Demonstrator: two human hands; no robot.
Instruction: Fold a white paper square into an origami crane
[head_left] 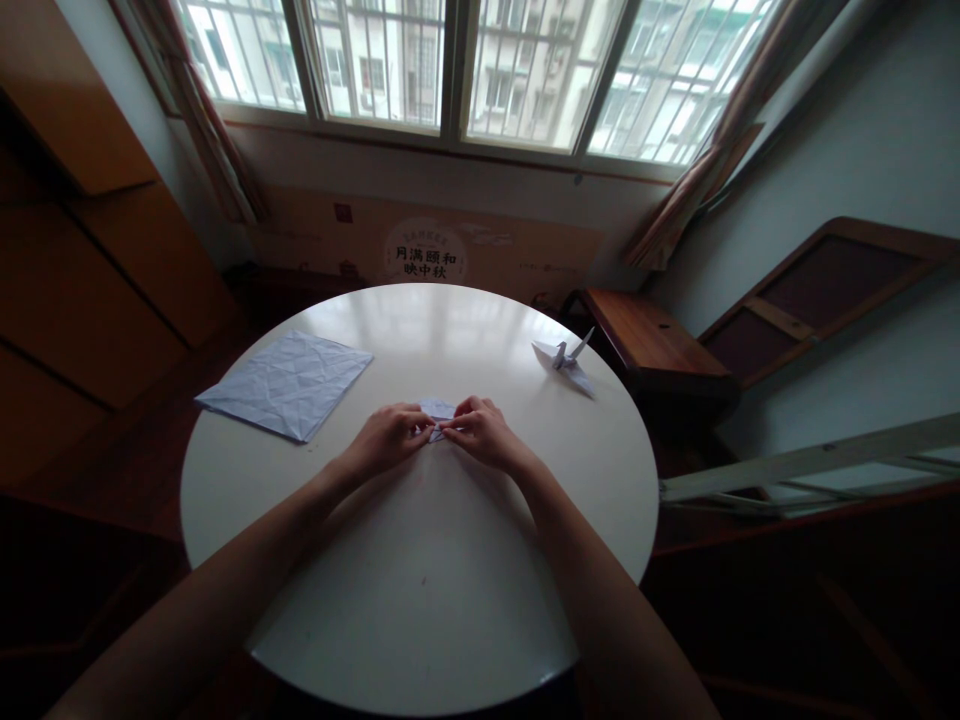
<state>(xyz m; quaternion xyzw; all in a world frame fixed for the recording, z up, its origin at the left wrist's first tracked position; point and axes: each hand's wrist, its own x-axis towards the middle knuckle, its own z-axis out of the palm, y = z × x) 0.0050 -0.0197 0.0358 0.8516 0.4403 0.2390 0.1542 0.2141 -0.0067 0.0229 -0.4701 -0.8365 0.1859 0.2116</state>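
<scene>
A small folded sheet of paper [436,409] lies near the middle of the round white table [420,560], partly covered by my fingers. My left hand [388,437] pinches its near left part between thumb and fingertips. From the other side, my right hand [481,430] grips the near right part in the same way. The thumbs almost meet at the paper's near edge. Exact creases under the fingers are too small to make out.
Creased paper sheets [289,385] lie flat at the table's left, one corner over the rim. A folded paper crane [566,360] stands at the right. Beyond the table are a wooden stool-like piece [652,335] and a wooden cabinet [97,270].
</scene>
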